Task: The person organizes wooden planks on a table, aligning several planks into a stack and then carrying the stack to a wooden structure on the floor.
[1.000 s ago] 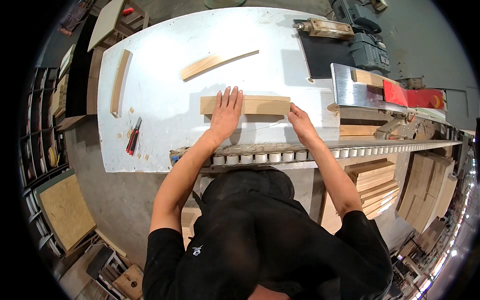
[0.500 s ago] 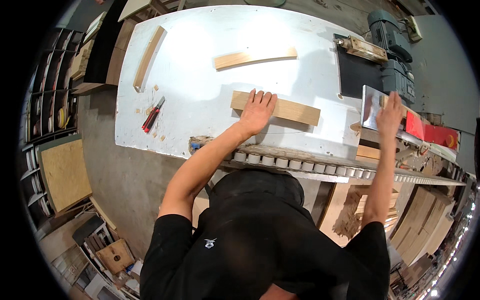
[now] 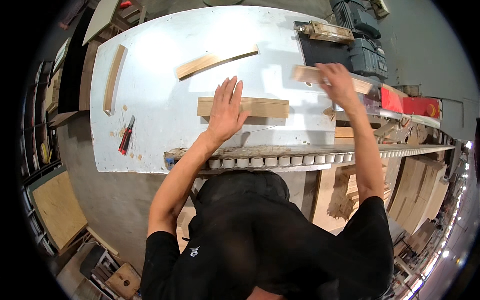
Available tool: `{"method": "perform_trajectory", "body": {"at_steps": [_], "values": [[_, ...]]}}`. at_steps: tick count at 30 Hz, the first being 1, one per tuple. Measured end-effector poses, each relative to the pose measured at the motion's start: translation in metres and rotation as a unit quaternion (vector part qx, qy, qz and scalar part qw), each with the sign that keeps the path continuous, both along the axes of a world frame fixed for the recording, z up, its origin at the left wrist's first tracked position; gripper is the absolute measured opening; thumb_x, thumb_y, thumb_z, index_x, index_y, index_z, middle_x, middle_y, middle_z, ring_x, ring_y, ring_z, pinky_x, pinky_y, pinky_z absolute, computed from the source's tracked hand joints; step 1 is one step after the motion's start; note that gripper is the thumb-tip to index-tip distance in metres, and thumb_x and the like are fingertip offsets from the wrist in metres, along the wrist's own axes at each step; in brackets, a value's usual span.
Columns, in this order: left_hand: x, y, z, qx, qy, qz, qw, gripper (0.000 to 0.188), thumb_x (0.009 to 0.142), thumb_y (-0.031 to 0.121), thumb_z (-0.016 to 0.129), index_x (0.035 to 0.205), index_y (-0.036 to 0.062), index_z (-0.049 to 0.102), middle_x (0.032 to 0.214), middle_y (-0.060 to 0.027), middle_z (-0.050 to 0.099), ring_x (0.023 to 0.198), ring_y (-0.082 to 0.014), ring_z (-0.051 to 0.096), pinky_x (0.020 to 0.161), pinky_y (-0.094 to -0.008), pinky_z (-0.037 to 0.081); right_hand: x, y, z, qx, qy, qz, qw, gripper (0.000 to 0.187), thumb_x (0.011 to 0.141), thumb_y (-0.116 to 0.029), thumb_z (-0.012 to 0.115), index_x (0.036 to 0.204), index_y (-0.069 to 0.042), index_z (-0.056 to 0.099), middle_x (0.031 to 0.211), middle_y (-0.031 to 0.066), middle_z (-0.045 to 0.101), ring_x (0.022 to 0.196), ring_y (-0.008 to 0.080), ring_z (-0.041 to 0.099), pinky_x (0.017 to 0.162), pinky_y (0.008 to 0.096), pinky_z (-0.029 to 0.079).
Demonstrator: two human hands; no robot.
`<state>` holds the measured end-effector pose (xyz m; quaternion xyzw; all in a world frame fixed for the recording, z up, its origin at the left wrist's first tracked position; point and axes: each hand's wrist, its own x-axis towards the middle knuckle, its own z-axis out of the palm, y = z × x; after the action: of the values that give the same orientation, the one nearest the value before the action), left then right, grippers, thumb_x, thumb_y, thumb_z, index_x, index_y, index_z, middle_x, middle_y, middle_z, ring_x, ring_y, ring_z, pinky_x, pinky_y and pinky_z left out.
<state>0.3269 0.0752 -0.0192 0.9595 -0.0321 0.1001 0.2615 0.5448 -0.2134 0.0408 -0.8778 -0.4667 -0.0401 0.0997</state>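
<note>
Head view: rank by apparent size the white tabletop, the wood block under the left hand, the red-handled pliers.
1. White tabletop, by far the largest.
2. Wood block under the left hand.
3. Red-handled pliers, smallest; fisheye shrinkage near the rim doesn't change the order.

The table top looks like pale painted metal, matt and scuffed, with small wood chips scattered on it. The block under the left hand is light, raw wood with a smooth sawn face; the strip in the right hand is the same unfinished timber. The motor housing is dull grey metal. The cutter has red and black plastic grips. The shirt is matt black cloth.
</note>
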Motion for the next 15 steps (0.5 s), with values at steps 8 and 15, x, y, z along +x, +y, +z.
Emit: {"method": "perform_trajectory", "body": {"at_steps": [8, 15], "values": [[0.023, 0.039, -0.006, 0.106, 0.095, 0.025, 0.989, 0.045, 0.088, 0.014, 0.061, 0.130, 0.0015, 0.052, 0.126, -0.0164, 0.057, 0.124, -0.0351, 0.048, 0.113, -0.0552, 0.025, -0.089, 0.162, -0.070, 0.095, 0.052, 0.142, 0.984, 0.037, 0.077, -0.004, 0.060, 0.113, -0.006, 0.060, 0.095, 0.0121, 0.060, 0.091, 0.0302, 0.059, 0.077, 0.0393, 0.051], [0.012, 0.080, -0.030, 0.071, 0.179, 0.027, 0.981, 0.028, 0.091, 0.017, 0.054, 0.115, 0.0057, 0.064, 0.113, -0.0154, 0.064, 0.110, -0.0351, 0.057, 0.108, -0.0590, 0.030, -0.124, 0.177, -0.095, 0.104, 0.207, 0.035, 0.972, 0.042, 0.083, -0.022, 0.066, 0.116, 0.003, 0.057, 0.102, 0.0170, 0.064, 0.096, 0.0331, 0.061, 0.087, 0.0446, 0.049]]}}
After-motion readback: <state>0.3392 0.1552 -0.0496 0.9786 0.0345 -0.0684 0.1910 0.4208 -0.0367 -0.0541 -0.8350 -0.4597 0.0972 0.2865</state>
